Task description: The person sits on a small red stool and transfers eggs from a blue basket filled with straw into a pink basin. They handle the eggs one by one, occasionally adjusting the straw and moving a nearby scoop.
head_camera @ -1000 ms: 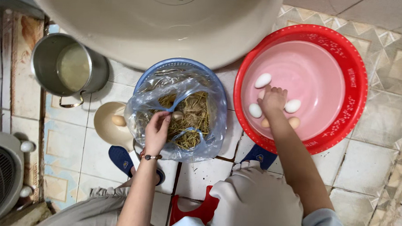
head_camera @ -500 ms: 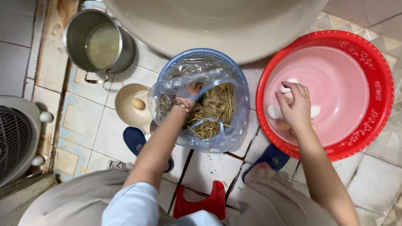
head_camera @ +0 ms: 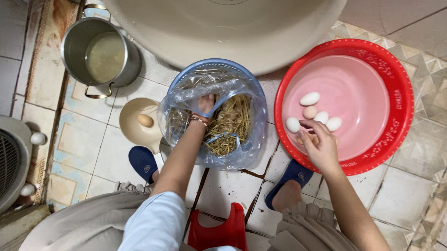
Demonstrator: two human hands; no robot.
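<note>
My left hand (head_camera: 204, 105) reaches down into a clear plastic bag (head_camera: 174, 121) of straw (head_camera: 233, 123) that sits in a blue basket (head_camera: 185, 74); its fingers are buried in the straw. To the right stands a red basin (head_camera: 400, 97) with a pink inside, holding several white and tan eggs (head_camera: 309, 99). My right hand (head_camera: 323, 146) hovers palm down over the basin's near rim, just below the eggs, fingers loosely apart. A tan egg (head_camera: 300, 141) shows partly under those fingers.
A large beige tub (head_camera: 222, 26) fills the top. A steel pot (head_camera: 78, 41) of liquid stands upper left, a beige bowl (head_camera: 129, 129) with one brown egg below it. A fan (head_camera: 4, 167) is at far left. A red stool (head_camera: 220, 232) and blue slippers (head_camera: 143, 162) are near me.
My left hand has pushed deeper into the straw. My right hand has drawn back from the eggs toward the basin's near rim, and more eggs now lie uncovered.
</note>
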